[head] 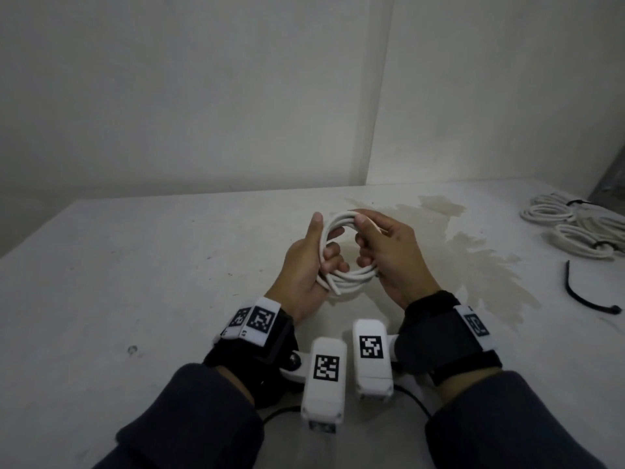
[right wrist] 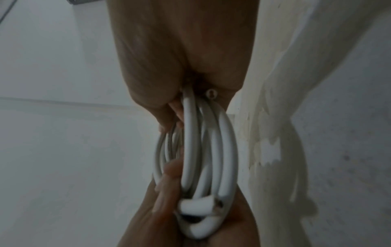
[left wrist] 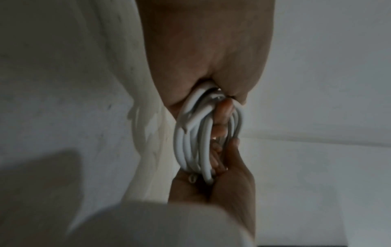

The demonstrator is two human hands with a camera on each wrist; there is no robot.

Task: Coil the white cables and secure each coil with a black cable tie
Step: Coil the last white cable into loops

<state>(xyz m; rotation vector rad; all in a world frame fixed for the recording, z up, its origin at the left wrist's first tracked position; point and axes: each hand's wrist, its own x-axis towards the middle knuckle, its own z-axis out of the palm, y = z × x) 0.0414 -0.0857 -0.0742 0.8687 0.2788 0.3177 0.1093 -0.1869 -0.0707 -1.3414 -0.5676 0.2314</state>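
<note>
Both hands hold one white cable coil [head: 355,277] upright above the table, wound in several loops. My left hand [head: 301,265] grips the coil's left side, thumb up and fingers curled through the ring. My right hand [head: 395,255] grips the right side and pinches the top strands. A cut cable end [head: 334,291] sticks out below the left palm. The left wrist view shows the coil [left wrist: 190,142] edge-on between the two hands. In the right wrist view the coil [right wrist: 211,150] runs down to a cable end [right wrist: 198,207]. A loose black cable tie [head: 581,292] lies on the table far right.
Several finished white coils with black ties [head: 575,228] lie at the table's back right corner. The white table [head: 135,265] has a brownish stain [head: 473,258] under and right of the hands. Walls close the back and right.
</note>
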